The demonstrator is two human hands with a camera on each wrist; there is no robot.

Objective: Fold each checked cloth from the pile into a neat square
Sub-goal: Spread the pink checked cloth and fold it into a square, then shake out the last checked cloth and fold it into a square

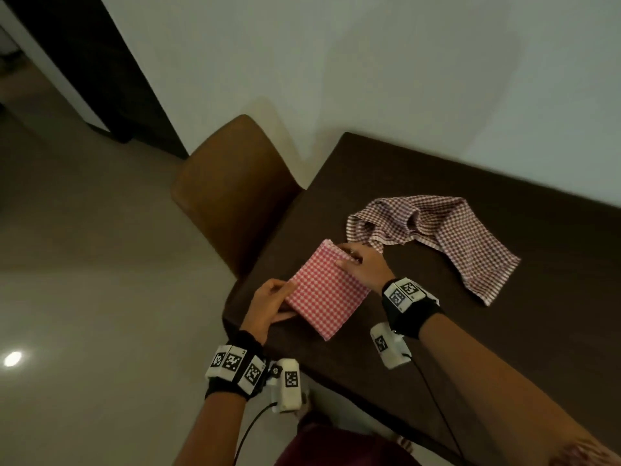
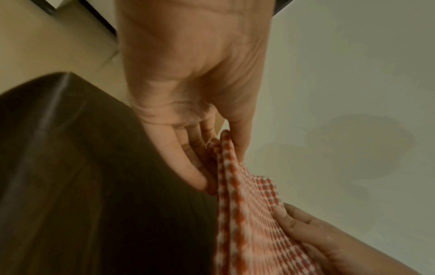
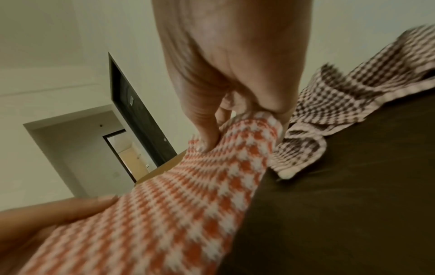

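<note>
A red-and-white checked cloth folded into a square is held just above the dark table near its left corner. My left hand grips the square's near-left edge, thumb on top and fingers underneath. My right hand pinches the far-right edge, thumb pressed on the top face. A brown-and-white checked cloth lies crumpled and unfolded further back on the table, its nearest fold just behind my right hand.
A brown chair stands tucked against the table's left end. The wall runs behind the table. Pale floor spreads to the left. A dark door stands further back in the room.
</note>
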